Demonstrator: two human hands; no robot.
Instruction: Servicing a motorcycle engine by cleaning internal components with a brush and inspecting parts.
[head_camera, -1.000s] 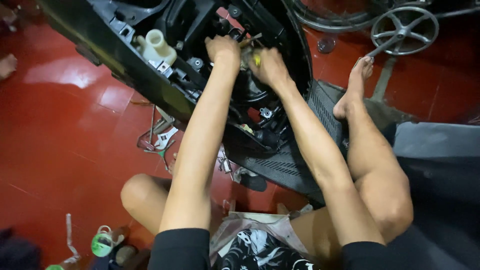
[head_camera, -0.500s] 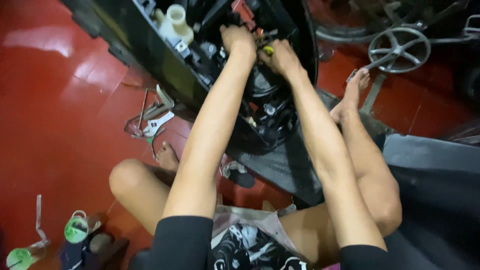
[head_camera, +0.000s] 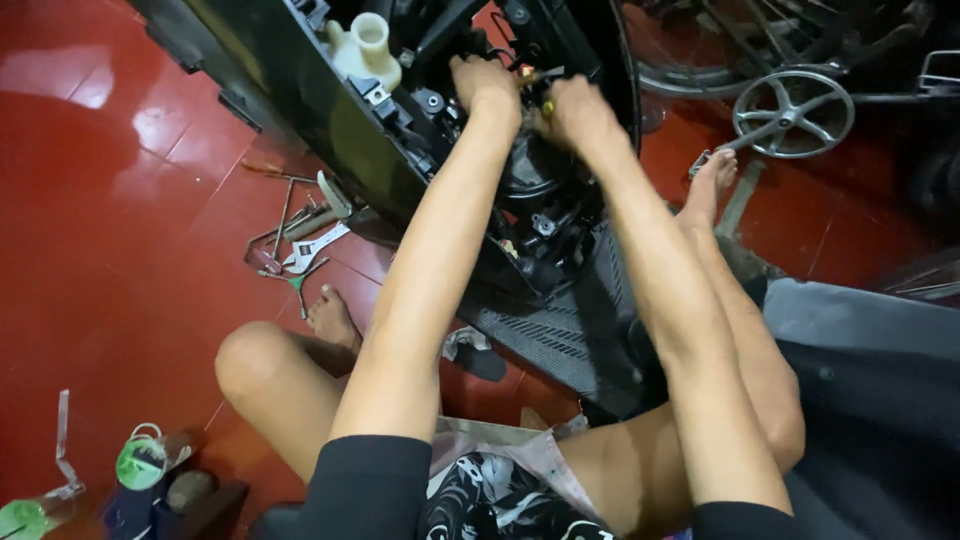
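I sit on a red tiled floor in front of an opened black scooter body (head_camera: 300, 110) with its inner parts bare. My left hand (head_camera: 486, 84) reaches into the upper middle of the black housing, fingers curled around a part I cannot make out. My right hand (head_camera: 578, 110) is right beside it, closed on a small tool with a yellow-green handle (head_camera: 545, 100) and a metal tip that points left. A white plastic tank neck (head_camera: 368, 48) stands to the left of both hands. The black ribbed footboard (head_camera: 560, 335) lies under my arms.
Wrenches and other hand tools (head_camera: 300, 240) lie scattered on the floor at the left. Small containers with green lids (head_camera: 140, 462) sit at the lower left. A spoked wheel (head_camera: 793, 112) and a bicycle frame are at the upper right. A dark seat (head_camera: 870, 400) fills the right side.
The view has drifted, so the scooter and hands sit higher and more to the right in the frame. Both hands have stayed together at the same spot in the housing.
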